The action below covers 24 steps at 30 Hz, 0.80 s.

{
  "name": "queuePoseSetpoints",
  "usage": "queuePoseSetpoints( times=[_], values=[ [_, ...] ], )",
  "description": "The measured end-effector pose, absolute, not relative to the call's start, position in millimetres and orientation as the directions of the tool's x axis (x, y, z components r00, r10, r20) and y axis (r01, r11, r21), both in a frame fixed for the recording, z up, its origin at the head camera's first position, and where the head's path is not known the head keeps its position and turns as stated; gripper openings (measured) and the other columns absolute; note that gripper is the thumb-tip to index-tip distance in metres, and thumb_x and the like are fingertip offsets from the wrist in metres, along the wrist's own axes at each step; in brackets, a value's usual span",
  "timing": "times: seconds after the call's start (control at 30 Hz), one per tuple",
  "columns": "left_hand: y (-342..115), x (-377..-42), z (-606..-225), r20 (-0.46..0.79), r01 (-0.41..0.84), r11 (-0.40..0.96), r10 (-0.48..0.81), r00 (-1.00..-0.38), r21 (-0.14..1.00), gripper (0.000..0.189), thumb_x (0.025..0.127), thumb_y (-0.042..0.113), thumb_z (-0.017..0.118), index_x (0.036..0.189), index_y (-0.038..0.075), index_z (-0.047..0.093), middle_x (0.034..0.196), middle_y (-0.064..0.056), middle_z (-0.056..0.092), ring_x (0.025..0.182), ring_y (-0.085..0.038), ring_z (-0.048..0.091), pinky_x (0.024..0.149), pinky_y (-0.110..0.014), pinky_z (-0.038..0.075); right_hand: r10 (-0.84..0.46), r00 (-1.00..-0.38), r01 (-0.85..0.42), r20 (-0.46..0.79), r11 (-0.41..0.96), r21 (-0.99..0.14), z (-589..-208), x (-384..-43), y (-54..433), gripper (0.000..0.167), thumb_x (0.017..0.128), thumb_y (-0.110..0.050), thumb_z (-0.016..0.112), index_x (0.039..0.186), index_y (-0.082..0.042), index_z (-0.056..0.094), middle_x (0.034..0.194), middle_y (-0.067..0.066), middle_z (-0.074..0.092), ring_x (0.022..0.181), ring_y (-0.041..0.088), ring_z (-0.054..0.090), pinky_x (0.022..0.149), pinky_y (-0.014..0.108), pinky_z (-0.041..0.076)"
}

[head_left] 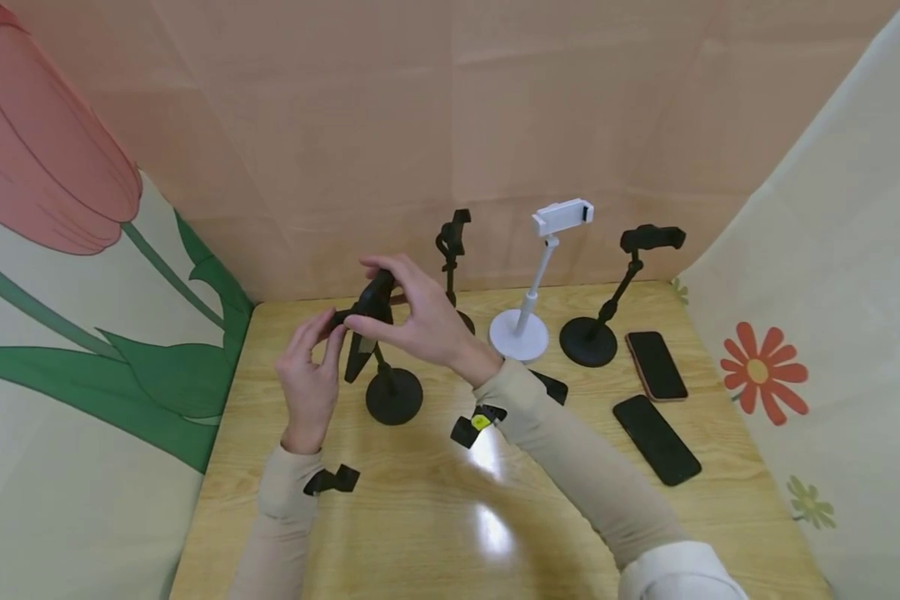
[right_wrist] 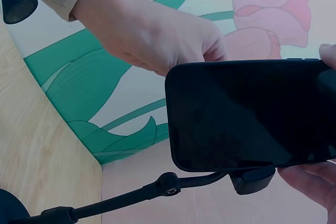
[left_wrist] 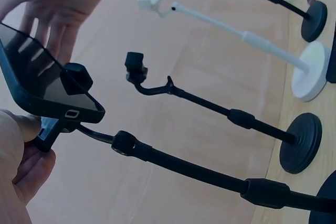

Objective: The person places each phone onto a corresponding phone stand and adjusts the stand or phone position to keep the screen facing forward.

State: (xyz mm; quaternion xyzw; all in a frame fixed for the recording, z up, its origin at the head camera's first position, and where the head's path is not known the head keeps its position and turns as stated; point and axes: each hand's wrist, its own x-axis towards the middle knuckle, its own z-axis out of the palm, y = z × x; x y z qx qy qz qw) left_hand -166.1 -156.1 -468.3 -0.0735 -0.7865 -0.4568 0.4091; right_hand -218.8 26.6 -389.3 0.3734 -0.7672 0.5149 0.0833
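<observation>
A black smartphone with a dark screen sits sideways at the clamp of a black phone stand. In the right wrist view the clamp's lower lip laps over the phone's bottom edge. My right hand holds the phone by its long edges, thumb on one and fingers on the other. My left hand pinches the clamp behind the phone, as the left wrist view shows; its fingertips are partly hidden in the right wrist view. The stand's jointed arm rises from its round base.
Behind stand another black phone stand, a white stand and a third black stand. To the right lie two phones, one pink-edged and one black. Another dark phone is partly under my right forearm.
</observation>
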Motion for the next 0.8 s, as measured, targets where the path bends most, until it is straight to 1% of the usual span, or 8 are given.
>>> queuePoseSetpoints(
  times=[0.2, 0.27, 0.4, 0.47, 0.5, 0.67, 0.73, 0.8],
  values=[
    [-157.8, -166.6, -466.7, 0.725, 0.484, 0.606, -0.241, -0.645, 0.631, 0.024, 0.093, 0.0, 0.074, 0.115, -0.007, 0.074, 0.106, -0.02, 0.074, 0.088, -0.036, 0.073, 0.089, -0.009, 0.05, -0.485, -0.713, -0.657, 0.507, 0.209, -0.724, -390.1, -221.5, 24.0, 0.07, 0.088, -0.025, 0.083, 0.147, -0.005, 0.051, 0.131, 0.009, 0.059, 0.115, 0.018, 0.06, 0.091, 0.039, 0.059],
    [-158.6, -166.5, -467.0, 0.731, 0.484, 0.617, -0.233, -0.641, 0.621, 0.023, 0.093, -0.001, 0.074, 0.115, -0.007, 0.074, 0.106, -0.02, 0.074, 0.088, -0.036, 0.073, 0.089, -0.01, 0.05, -0.49, -0.715, -0.655, 0.5, 0.217, -0.724, -391.1, -221.9, 22.9, 0.071, 0.088, -0.025, 0.083, 0.148, -0.006, 0.05, 0.132, 0.009, 0.058, 0.114, 0.019, 0.061, 0.091, 0.036, 0.059],
    [-159.7, -167.1, -467.9, 0.744, 0.482, 0.643, -0.213, -0.633, 0.595, 0.024, 0.093, 0.0, 0.074, 0.116, -0.007, 0.074, 0.107, -0.021, 0.074, 0.089, -0.035, 0.074, 0.087, -0.02, 0.057, -0.5, -0.719, -0.648, 0.482, 0.234, -0.724, -392.7, -221.8, 21.1, 0.072, 0.09, -0.027, 0.082, 0.15, -0.006, 0.047, 0.133, 0.009, 0.057, 0.114, 0.024, 0.062, 0.092, 0.032, 0.058],
    [-159.5, -168.0, -468.1, 0.75, 0.486, 0.646, -0.21, -0.628, 0.588, 0.024, 0.093, 0.0, 0.074, 0.116, -0.007, 0.074, 0.107, -0.021, 0.074, 0.089, -0.035, 0.074, 0.086, -0.023, 0.059, -0.496, -0.724, -0.646, 0.479, 0.243, -0.724, -393.2, -221.5, 20.5, 0.073, 0.09, -0.028, 0.081, 0.151, -0.006, 0.046, 0.133, 0.009, 0.056, 0.113, 0.025, 0.061, 0.092, 0.032, 0.057],
    [-159.4, -168.6, -468.1, 0.753, 0.489, 0.647, -0.208, -0.624, 0.585, 0.024, 0.093, 0.0, 0.074, 0.116, -0.007, 0.074, 0.107, -0.021, 0.074, 0.089, -0.035, 0.074, 0.085, -0.024, 0.059, -0.493, -0.726, -0.645, 0.479, 0.246, -0.724, -393.5, -221.6, 20.0, 0.073, 0.091, -0.028, 0.08, 0.151, -0.006, 0.046, 0.132, 0.009, 0.056, 0.112, 0.025, 0.061, 0.092, 0.032, 0.057],
    [-158.0, -170.5, -468.8, 0.765, 0.501, 0.648, -0.204, -0.611, 0.573, 0.023, 0.092, 0.0, 0.075, 0.114, -0.007, 0.074, 0.106, -0.022, 0.074, 0.086, -0.035, 0.074, 0.087, -0.014, 0.055, -0.469, -0.746, -0.628, 0.473, 0.257, -0.734, -396.1, -221.4, 16.3, 0.073, 0.092, -0.029, 0.079, 0.152, -0.007, 0.044, 0.133, 0.011, 0.054, 0.107, 0.02, 0.058, 0.092, 0.033, 0.056],
    [-157.7, -170.5, -469.7, 0.768, 0.503, 0.653, -0.196, -0.61, 0.566, 0.023, 0.091, -0.001, 0.075, 0.114, -0.007, 0.074, 0.106, -0.022, 0.074, 0.086, -0.035, 0.074, 0.087, -0.017, 0.056, -0.453, -0.756, -0.619, 0.473, 0.261, -0.741, -398.0, -220.7, 14.0, 0.073, 0.092, -0.029, 0.079, 0.152, -0.006, 0.044, 0.134, 0.012, 0.053, 0.104, 0.019, 0.057, 0.089, 0.032, 0.055],
    [-157.3, -169.8, -470.3, 0.769, 0.502, 0.66, -0.185, -0.613, 0.559, 0.023, 0.092, -0.001, 0.075, 0.114, -0.007, 0.074, 0.106, -0.022, 0.074, 0.086, -0.035, 0.074, 0.085, -0.025, 0.059, -0.437, -0.765, -0.611, 0.473, 0.262, -0.747, -400.9, -219.6, 11.4, 0.075, 0.091, -0.029, 0.079, 0.152, -0.005, 0.043, 0.134, 0.012, 0.052, 0.101, 0.019, 0.056, 0.084, 0.031, 0.054]
  ],
)
